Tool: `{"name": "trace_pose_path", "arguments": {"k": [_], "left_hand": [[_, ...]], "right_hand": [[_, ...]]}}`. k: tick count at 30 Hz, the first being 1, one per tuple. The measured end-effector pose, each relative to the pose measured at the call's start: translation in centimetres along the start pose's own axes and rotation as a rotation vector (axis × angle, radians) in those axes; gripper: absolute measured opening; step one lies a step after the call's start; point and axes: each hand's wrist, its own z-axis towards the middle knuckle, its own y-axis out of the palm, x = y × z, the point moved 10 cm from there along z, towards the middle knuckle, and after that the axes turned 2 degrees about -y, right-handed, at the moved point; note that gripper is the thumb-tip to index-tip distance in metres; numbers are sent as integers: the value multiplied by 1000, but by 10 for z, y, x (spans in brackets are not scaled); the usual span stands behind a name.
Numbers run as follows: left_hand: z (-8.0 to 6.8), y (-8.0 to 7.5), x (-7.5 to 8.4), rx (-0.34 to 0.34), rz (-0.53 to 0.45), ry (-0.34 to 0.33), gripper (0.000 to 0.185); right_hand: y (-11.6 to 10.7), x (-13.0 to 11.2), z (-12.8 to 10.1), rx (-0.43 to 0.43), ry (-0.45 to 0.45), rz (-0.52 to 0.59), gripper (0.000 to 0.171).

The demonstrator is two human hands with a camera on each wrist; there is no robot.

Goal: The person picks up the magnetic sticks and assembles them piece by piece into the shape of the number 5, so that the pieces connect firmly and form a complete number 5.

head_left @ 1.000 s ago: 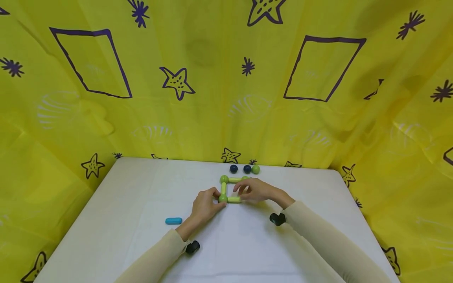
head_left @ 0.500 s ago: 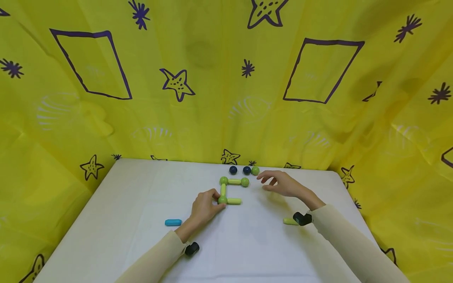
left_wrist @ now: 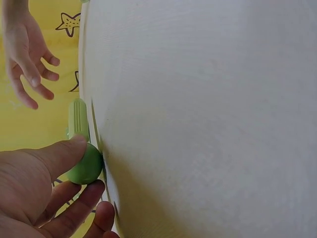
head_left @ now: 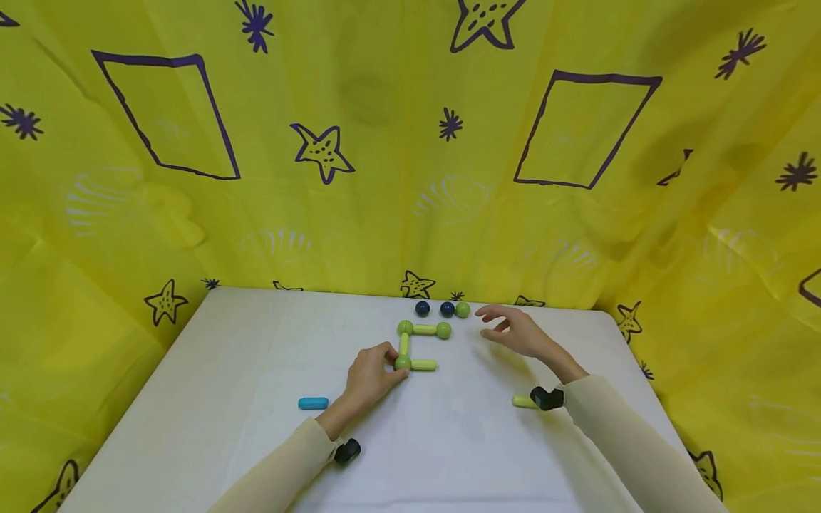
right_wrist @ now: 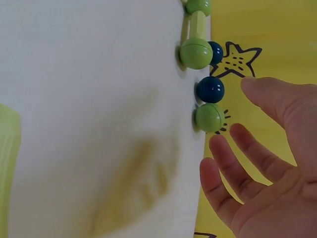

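My left hand (head_left: 370,373) pinches the green ball (head_left: 403,362) at the near corner of the stick-and-ball frame (head_left: 417,345). I see my right hand (head_left: 516,332) spread, holding nothing, beside the loose green ball (head_left: 462,309) behind that frame.

Blue rod (head_left: 313,403), yellow starry cloth (head_left: 359,142)

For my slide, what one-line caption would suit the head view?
Left hand pinches the corner green ball of a green rod-and-ball frame while the open right hand hovers beside a loose green ball on a white table.
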Motion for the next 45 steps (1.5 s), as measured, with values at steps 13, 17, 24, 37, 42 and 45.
{"name": "trace_pose_path", "arguments": {"k": [13, 17, 24, 37, 42, 45], "left_hand": [[-1, 0, 1, -8, -8, 14, 27], [-1, 0, 1, -10, -15, 14, 27], [-1, 1, 1, -9, -13, 14, 27], [0, -1, -1, -5, -9, 7, 27], [0, -1, -1, -5, -13, 7, 27], [-1, -1, -1, -5, -15, 11, 27]], "right_hand": [[19, 41, 30, 148, 288, 162, 54], [24, 52, 38, 207, 367, 219, 53], [32, 64, 46, 251, 461, 204, 48], [35, 61, 49, 285, 453, 146, 36], [35, 61, 49, 276, 465, 149, 37], [36, 61, 49, 269, 476, 151, 37]]}}
